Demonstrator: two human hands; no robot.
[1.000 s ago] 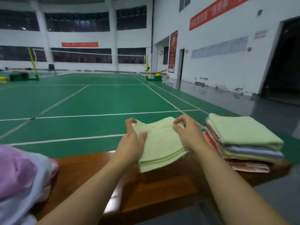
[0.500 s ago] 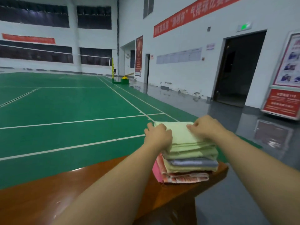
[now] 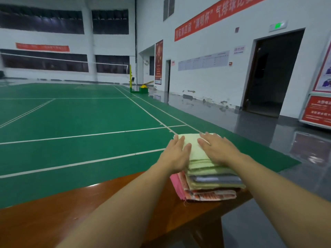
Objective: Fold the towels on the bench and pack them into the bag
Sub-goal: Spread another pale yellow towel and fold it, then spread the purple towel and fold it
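Observation:
A stack of folded towels [image 3: 211,185] sits at the right end of the wooden bench [image 3: 71,217]. Its top layer is a light green folded towel [image 3: 194,149]; beneath lie grey, pale yellow, red-patterned and pink towels. My left hand [image 3: 176,154] lies flat on the left side of the green towel, fingers straight. My right hand [image 3: 217,149] presses flat on its right side, fingers spread. The bag is out of view.
The bench's right end [image 3: 238,197] drops off just past the stack, with dark glossy floor [image 3: 268,221] below. A green badminton court [image 3: 80,122] stretches beyond the bench. An open dark doorway [image 3: 268,72] is in the right wall.
The green towel went from my hands over the bench middle onto the stack at the right. My fingers released it and now lie flat on top. The view swung right.

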